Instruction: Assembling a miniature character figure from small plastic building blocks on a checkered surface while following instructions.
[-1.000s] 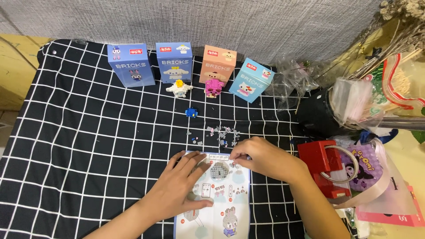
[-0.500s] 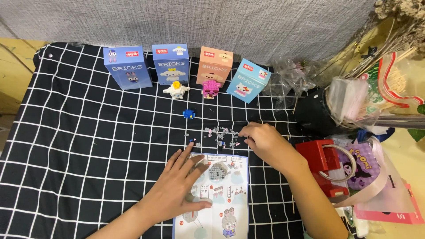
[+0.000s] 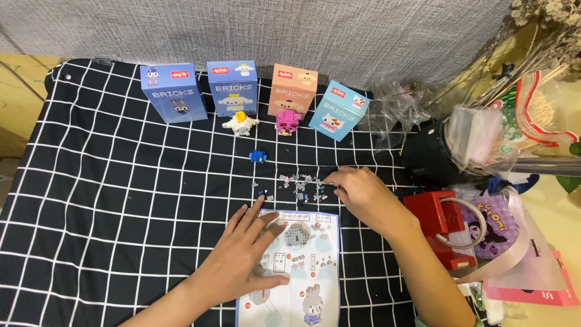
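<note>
the left hand (image 3: pixel 245 257) lies flat and open, fingers spread, pressing on the instruction sheet (image 3: pixel 299 266) that rests on the black checked cloth (image 3: pixel 109 181) over the surface. the right hand (image 3: pixel 357 191) reaches to the scatter of small grey brick pieces (image 3: pixel 299 184) just above the sheet, fingertips drawn together at the pile's right edge; whether a piece is already pinched between them cannot be told. to do this well, it seems best to keep the sheet pinned so it doesn't slide, and to pick one tiny piece at a time with thumb and forefinger, since the pieces lie close together and could scatter on the cloth. a small blue piece (image 3: pixel 258 155) sits apart, higher up. further back stand four boxes (image 3: pixel 233 88) in a row, with a white figure (image 3: pixel 240 123) and a pink figure (image 3: pixel 285 121) in front of them.
</note>
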